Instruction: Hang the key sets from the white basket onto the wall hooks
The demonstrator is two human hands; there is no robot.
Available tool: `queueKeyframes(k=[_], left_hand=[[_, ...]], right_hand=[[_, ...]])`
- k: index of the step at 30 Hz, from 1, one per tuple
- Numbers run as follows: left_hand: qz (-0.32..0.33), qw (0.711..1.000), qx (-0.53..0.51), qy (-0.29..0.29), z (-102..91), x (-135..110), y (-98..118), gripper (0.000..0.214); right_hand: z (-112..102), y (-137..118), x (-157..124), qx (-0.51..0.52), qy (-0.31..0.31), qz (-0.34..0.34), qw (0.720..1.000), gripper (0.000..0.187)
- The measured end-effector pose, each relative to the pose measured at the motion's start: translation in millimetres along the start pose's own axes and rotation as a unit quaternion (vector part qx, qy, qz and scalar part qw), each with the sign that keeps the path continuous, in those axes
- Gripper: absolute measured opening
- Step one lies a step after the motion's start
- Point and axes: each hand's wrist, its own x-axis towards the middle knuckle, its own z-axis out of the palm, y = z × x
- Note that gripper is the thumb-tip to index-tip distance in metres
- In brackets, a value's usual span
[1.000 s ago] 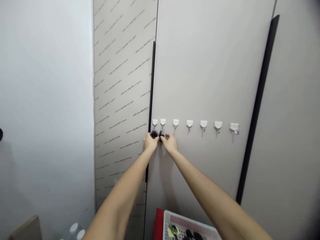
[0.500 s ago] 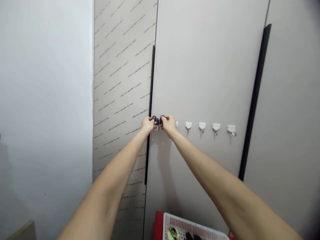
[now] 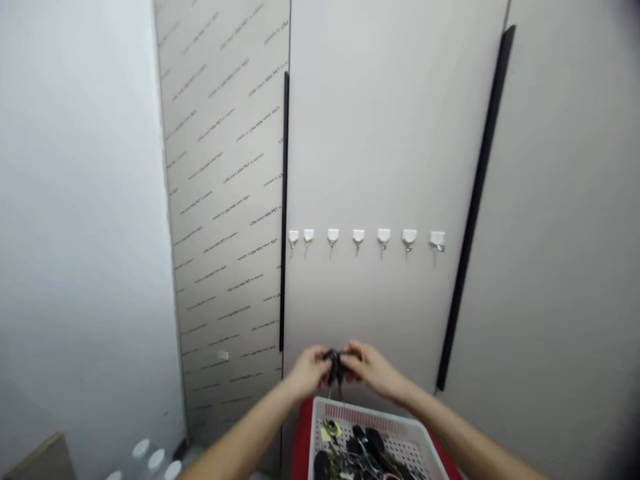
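Note:
Both hands are together low in front of the cabinet door, just above the back rim of a white basket. My left hand and my right hand pinch dark things with black handles and thin metal parts pointing down, which look like black-handled scissors. Blur hides their exact shape and number. Inside the basket lies a heap of black-handled and metal items, with a yellow-green looped piece near its back left corner.
A row of several white hooks is stuck on the pale cabinet door, with nothing hanging from them. Long black handles run along the door edges. The basket rests on something red. Clear-lidded containers stand at lower left.
Both hands have come down from the leftmost hooks to just above the basket, still holding the dark things. The view has tilted down, showing more of the basket and the whole hook row.

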Motion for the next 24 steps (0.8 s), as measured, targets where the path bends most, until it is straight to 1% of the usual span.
queueKeyframes(k=[1,2,3,4,5,6,7,8,9,10,11,12,13,14,15,16,17,19,20,21,22,23,24], left_hand=[[-0.029,0.999,0.009,-0.017,15.4,-5,-21,0.015],[-0.05,0.998,0.029,-0.034,28.0,-8,-38,0.016],[-0.059,0.994,0.065,-0.068,36.9,-10,-47,0.018],[-0.05,0.989,0.108,-0.085,41.5,-10,-48,0.02],[-0.024,0.985,0.152,-0.083,41.6,-7,-42,0.025],[0.016,0.98,0.192,-0.05,37.5,-1,-28,0.03],[0.065,0.974,0.218,-0.003,29.8,6,-7,0.034],[0.111,0.963,0.24,0.041,19.4,16,17,0.035],[0.154,0.946,0.271,0.09,7.6,26,44,0.036],[0.197,0.919,0.304,0.157,-4.8,37,71,0.037],[0.234,0.884,0.342,0.217,-16.9,48,95,0.04],[0.258,0.846,0.375,0.277,-27.8,58,114,0.042],[0.273,0.814,0.405,0.314,-37.1,67,127,0.045],[0.28,0.79,0.433,0.332,-44.6,75,135,0.047],[0.28,0.773,0.457,0.339,-50.2,82,137,0.048],[0.279,0.764,0.475,0.337,-54.0,87,134,0.048],[0.276,0.76,0.486,0.332,-56.1,90,129,0.048],[0.28,0.764,0.477,0.333,-55.4,90,114,0.047],[0.287,0.77,0.456,0.34,-52.7,87,108,0.047],[0.294,0.783,0.423,0.349,-48.3,82,103,0.046],[0.295,0.806,0.378,0.347,-42.3,77,101,0.042],[0.285,0.842,0.322,0.326,-34.6,70,101,0.037],[0.266,0.886,0.256,0.279,-25.5,62,102,0.033]], right_hand=[[4,20,-13,0.0,-0.009,0.028,1.0,0.008],[7,38,-25,-0.006,-0.02,0.049,0.999,0.007],[8,53,-36,-0.02,-0.028,0.066,0.997,0.006],[8,65,-45,-0.043,-0.031,0.079,0.995,0.006],[6,74,-53,-0.071,-0.031,0.088,0.993,0.008],[2,80,-59,-0.104,-0.026,0.094,0.99,0.01],[-2,84,-63,-0.135,-0.019,0.099,0.986,0.013],[-7,85,-66,-0.161,-0.011,0.102,0.982,0.016],[-12,84,-68,-0.179,-0.003,0.102,0.979,0.019],[-16,82,-68,-0.189,0.005,0.099,0.977,0.021],[-20,80,-68,-0.192,0.012,0.092,0.977,0.023],[-23,76,-66,-0.191,0.018,0.083,0.978,0.024],[-26,73,-65,-0.188,0.024,0.074,0.979,0.025],[-27,70,-63,-0.183,0.031,0.066,0.98,0.026],[-29,67,-61,-0.177,0.037,0.06,0.982,0.026],[-30,65,-60,-0.169,0.042,0.056,0.983,0.026],[-31,62,-58,-0.159,0.045,0.052,0.985,0.025],[-36,56,-55,-0.133,0.048,0.044,0.989,0.026],[-39,52,-53,-0.114,0.055,0.039,0.991,0.027],[-44,46,-50,-0.088,0.068,0.039,0.993,0.03],[-50,39,-47,-0.053,0.089,0.04,0.994,0.033],[-57,31,-44,-0.007,0.115,0.039,0.993,0.037],[-64,20,-40,0.049,0.139,0.039,0.988,0.04]])
